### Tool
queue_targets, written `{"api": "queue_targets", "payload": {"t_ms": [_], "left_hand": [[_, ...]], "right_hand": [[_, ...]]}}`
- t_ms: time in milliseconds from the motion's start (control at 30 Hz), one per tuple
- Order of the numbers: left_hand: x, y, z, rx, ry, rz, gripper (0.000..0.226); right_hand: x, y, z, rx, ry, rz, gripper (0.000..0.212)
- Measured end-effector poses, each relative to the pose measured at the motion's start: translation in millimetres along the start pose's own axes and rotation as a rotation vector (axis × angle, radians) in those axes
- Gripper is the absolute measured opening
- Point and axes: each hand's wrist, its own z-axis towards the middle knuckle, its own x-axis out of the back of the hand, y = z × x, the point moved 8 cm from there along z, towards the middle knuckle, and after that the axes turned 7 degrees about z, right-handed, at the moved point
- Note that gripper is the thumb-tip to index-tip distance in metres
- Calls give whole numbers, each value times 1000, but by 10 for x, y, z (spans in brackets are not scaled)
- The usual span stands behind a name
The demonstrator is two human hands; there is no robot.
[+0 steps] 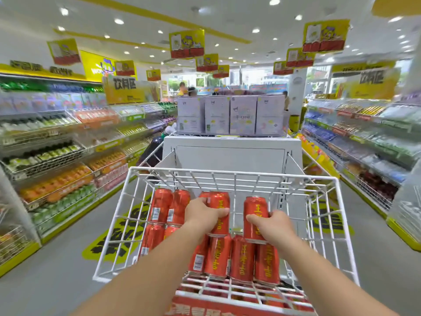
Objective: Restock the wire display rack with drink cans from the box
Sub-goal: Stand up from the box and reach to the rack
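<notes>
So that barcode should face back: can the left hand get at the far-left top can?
Probably, once freed: left hand grips a middle can; far-left top can stands near, basket open above.

Open at the top, the white wire basket point(234, 172) admits both forearms from the near side. Wire walls close its left, right and far sides, and a white back panel point(230, 156) rises behind the far rim. Stacked red cans point(161, 205) fill the left and middle. A narrow gap separates the middle can point(219, 206), gripped by the left hand point(200, 213), from the right can point(255, 208), gripped by the right hand point(273, 224). Free room lies between the right can and the right wall.
</notes>
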Motion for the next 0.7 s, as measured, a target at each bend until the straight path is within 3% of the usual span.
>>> {"api": "queue_targets", "payload": {"t_ms": [267,367,533,700], "left_hand": [[-301,133,271,-147,113,258,31],[-413,70,322,-167,92,326,31],[-392,96,275,-219,248,752,65],[-424,83,237,-210,260,794,79]], "right_hand": [[-147,14,440,-1,41,12,46],[-260,97,501,-1,19,-35,65],[-329,189,581,12,2,0,69],[-387,198,595,34,-4,-105,73]]}}
